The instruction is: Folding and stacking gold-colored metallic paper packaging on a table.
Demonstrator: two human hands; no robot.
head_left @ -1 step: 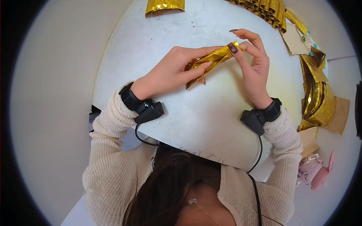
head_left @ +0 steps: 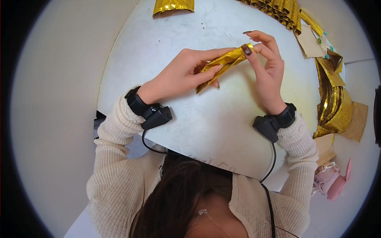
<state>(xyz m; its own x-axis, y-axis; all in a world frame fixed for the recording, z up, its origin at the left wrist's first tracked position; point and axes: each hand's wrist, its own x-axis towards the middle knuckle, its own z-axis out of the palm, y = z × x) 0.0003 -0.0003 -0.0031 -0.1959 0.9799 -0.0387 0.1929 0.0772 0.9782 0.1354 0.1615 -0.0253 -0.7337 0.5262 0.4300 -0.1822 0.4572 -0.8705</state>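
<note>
Both hands [head_left: 178,73] [head_left: 270,71] pinch a folded gold sheet [head_left: 233,56].

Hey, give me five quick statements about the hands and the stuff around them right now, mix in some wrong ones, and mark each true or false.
1. The left hand holds a folded gold foil piece. True.
2. The right hand lies flat, well away from the foil. False: its fingers are bent, with the thumb and index finger at the foil's upper right end.
3. Gold tubes are piled near the picture's top right. True.
4. The sleeves are dark blue. False: they are cream, ribbed knit.
5. A pink case is toward the picture's lower right. True.
</note>
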